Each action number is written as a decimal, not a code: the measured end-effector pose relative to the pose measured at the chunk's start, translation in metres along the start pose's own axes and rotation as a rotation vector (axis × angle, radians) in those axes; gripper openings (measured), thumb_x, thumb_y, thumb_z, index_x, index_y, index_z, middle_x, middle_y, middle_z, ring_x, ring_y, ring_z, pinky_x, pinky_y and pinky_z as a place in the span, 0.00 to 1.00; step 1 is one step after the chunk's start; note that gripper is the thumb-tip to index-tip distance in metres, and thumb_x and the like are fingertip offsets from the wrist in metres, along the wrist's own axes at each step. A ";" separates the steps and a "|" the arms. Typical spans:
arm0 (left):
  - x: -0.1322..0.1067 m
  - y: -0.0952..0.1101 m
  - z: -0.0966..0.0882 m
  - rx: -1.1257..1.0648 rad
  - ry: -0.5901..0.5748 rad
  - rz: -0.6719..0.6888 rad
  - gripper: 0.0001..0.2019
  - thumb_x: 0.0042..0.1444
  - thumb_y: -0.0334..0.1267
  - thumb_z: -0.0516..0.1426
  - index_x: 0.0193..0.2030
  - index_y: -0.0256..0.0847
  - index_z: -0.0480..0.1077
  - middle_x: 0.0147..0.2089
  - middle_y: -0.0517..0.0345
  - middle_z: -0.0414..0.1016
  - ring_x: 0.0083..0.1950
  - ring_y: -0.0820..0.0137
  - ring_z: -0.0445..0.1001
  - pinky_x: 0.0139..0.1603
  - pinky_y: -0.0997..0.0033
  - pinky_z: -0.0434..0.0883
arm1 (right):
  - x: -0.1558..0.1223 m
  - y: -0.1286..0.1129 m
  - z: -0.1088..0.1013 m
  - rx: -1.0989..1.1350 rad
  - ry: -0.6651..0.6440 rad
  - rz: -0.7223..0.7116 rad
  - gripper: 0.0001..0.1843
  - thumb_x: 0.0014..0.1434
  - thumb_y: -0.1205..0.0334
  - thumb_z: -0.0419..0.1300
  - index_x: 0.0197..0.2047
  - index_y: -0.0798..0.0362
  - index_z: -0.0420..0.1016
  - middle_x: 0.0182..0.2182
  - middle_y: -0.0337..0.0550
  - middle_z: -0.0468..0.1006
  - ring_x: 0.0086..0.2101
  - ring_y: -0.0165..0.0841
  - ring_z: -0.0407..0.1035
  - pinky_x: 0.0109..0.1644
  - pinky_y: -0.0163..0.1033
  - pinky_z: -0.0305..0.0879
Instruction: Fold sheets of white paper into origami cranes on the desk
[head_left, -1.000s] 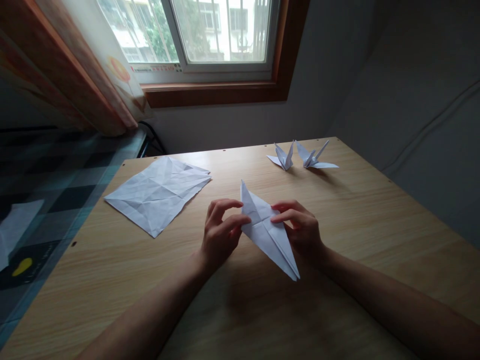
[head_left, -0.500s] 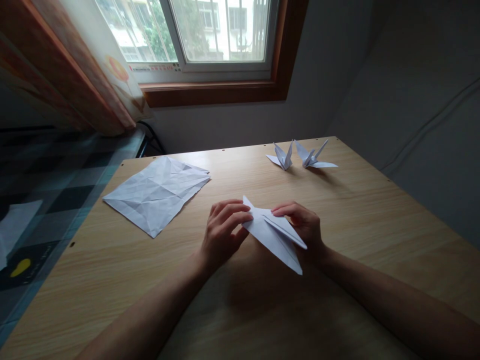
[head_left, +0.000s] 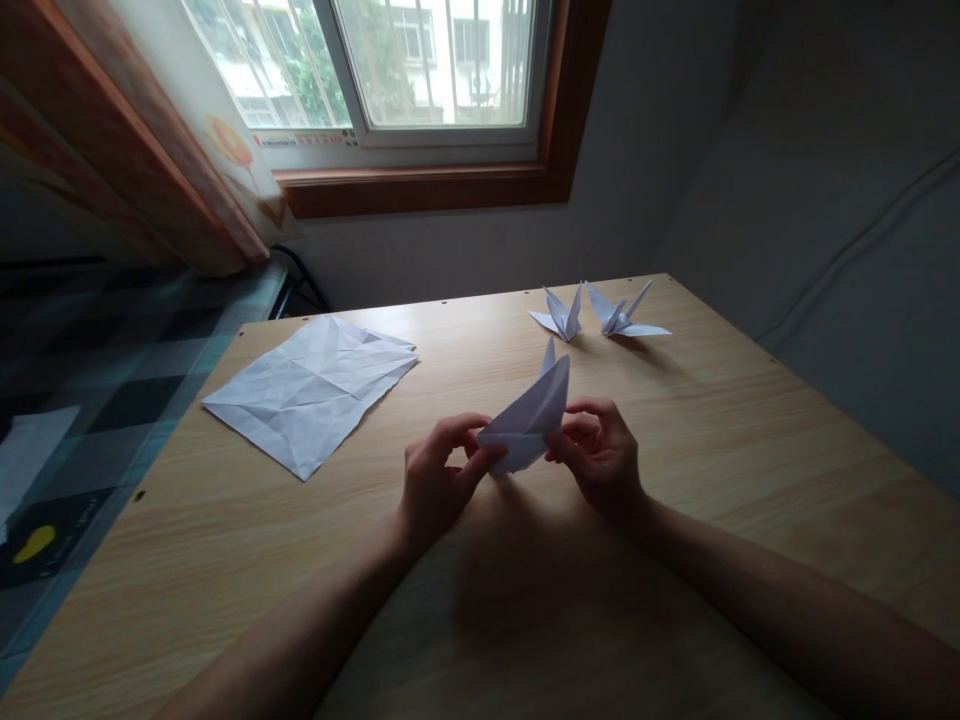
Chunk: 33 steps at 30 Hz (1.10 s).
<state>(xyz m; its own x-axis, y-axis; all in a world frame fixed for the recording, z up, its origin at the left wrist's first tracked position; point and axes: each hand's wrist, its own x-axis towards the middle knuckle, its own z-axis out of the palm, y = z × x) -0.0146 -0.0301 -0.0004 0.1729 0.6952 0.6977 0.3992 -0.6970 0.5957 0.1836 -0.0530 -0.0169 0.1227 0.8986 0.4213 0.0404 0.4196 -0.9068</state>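
A half-folded white paper piece [head_left: 531, 418] is held above the middle of the wooden table [head_left: 675, 480], its long point tilted up and away from me. My left hand [head_left: 439, 480] pinches its near left end with thumb and fingers. My right hand [head_left: 600, 455] pinches its right side, fingers curled against the paper. Both hands hover just over the tabletop.
A creased, unfolded white sheet [head_left: 311, 388] lies flat at the table's left. Two finished paper cranes [head_left: 561, 315] [head_left: 621, 314] stand near the far edge. A window [head_left: 420, 70] and curtain [head_left: 150, 130] are behind; a checked surface [head_left: 90, 400] lies left of the table.
The folded paper was lying long and flat between my hands; it has been folded or swung up, and its point now rises toward the cranes. My hands moved closer together.
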 end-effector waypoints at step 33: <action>0.010 0.004 -0.007 0.113 -0.088 0.559 0.05 0.57 0.27 0.58 0.34 0.42 0.69 0.47 0.55 0.81 0.54 0.62 0.74 0.52 0.59 0.71 | 0.002 0.005 -0.006 -0.123 -0.071 -0.172 0.04 0.59 0.64 0.63 0.36 0.49 0.70 0.37 0.44 0.80 0.39 0.36 0.76 0.45 0.44 0.74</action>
<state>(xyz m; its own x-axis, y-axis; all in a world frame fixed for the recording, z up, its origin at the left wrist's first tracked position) -0.0180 -0.0274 0.0115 0.4575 0.2419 0.8557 0.3183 -0.9431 0.0964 0.1901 -0.0497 -0.0207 0.0337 0.8237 0.5661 0.1760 0.5527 -0.8146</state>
